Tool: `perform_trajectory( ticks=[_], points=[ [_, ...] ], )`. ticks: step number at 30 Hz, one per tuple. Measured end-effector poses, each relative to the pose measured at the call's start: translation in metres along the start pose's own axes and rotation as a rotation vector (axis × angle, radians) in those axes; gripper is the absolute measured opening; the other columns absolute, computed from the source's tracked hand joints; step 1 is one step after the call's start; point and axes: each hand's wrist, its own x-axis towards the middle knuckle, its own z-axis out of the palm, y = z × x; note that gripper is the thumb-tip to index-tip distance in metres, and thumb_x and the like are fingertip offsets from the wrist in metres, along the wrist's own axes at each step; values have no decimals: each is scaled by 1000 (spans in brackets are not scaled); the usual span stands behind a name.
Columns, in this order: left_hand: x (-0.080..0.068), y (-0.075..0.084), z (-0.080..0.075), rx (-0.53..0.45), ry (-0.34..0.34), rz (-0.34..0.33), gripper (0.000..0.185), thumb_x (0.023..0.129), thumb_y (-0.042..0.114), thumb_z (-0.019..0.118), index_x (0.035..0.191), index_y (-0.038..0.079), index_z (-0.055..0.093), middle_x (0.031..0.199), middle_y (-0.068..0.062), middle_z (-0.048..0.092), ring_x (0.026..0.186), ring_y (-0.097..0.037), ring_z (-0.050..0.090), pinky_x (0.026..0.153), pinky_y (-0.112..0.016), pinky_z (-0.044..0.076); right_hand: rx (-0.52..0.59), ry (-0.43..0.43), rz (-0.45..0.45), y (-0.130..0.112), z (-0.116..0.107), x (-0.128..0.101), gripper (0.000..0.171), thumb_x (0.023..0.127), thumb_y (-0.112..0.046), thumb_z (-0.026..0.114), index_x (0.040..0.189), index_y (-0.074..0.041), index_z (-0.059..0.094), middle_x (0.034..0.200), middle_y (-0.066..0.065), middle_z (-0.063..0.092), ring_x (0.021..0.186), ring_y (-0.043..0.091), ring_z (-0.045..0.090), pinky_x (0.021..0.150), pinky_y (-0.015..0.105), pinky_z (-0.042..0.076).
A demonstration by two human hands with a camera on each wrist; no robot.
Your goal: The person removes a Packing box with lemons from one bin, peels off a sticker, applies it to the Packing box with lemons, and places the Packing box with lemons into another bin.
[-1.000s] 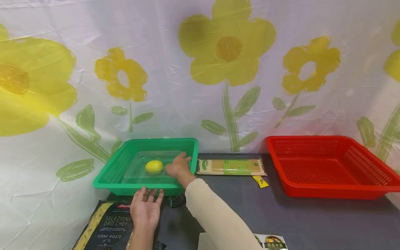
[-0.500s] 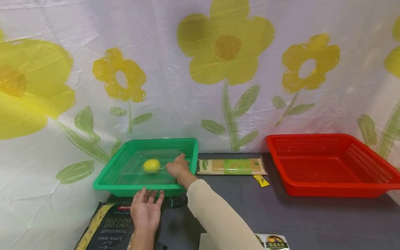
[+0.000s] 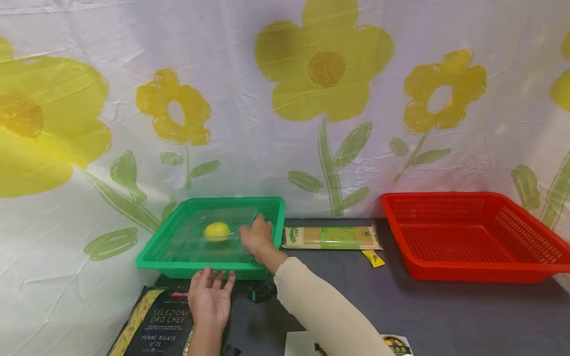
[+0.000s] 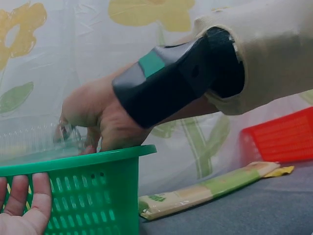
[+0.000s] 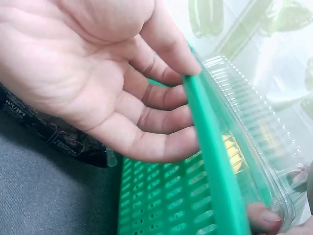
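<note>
Since a second ago your right hand has slid a little along the right end of the clear plastic clamshell box, and the yellow lemon inside it now sits slightly further back; your left hand has stayed put. At far left, the dark pasta bag reads "SELEZIONE ORO CHEF" and "PENNE RIGATE". Just beside it, your left hand has straight, spread fingers touching the front wall of the green perforated plastic basket. That basket holds the clamshell box with the lemon. Your right hand reaches over the basket's rim, fingers curled around the box's right edge. Right of the basket lies a flat beige-and-green noodle packet, its print too small to read, then a small yellow sachet. At far right stands the red perforated plastic basket.
</note>
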Motion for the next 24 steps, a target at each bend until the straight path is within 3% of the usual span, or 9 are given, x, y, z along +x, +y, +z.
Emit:
perform_trajectory(
  ticks=[12,17,20,22,24],
  points=[
    [1,-1,-1,-28,-25,-5,14,106,23,51,105,15,39,103,-2,46,95,-20,55,89,-40,55,94,44,-65,-17,-30,-2,70,102,-26,54,162,-10,20,166,20,18,51,17,45,57,39,54],
    [1,0,-1,-25,-29,-8,16,106,24,52,107,16,39,104,-2,45,95,-19,55,90,-40,55,130,65,-67,-25,-46,-4,70,101,-26,58,161,-11,25,160,16,35,45,15,43,58,39,57],
    [1,-1,-1,-10,-31,-8,16,106,25,51,108,16,38,106,-2,44,96,-19,55,91,-40,54,143,75,-54,-31,-55,-7,69,100,-27,60,160,-13,29,122,14,63,42,14,39,57,40,56],
    [1,-1,-1,-3,-34,-6,15,107,25,50,108,16,38,106,-2,44,96,-19,55,92,-40,54,152,82,-45,-35,-61,-10,68,99,-27,62,159,-15,33,93,5,60,41,13,35,55,41,54],
    [1,0,-1,-2,-42,-9,15,107,25,49,108,16,38,105,-2,44,96,-19,54,92,-40,54,160,85,-40,-38,-68,-13,68,98,-28,63,158,-16,34,80,2,50,42,13,33,54,39,53]
  ],
)
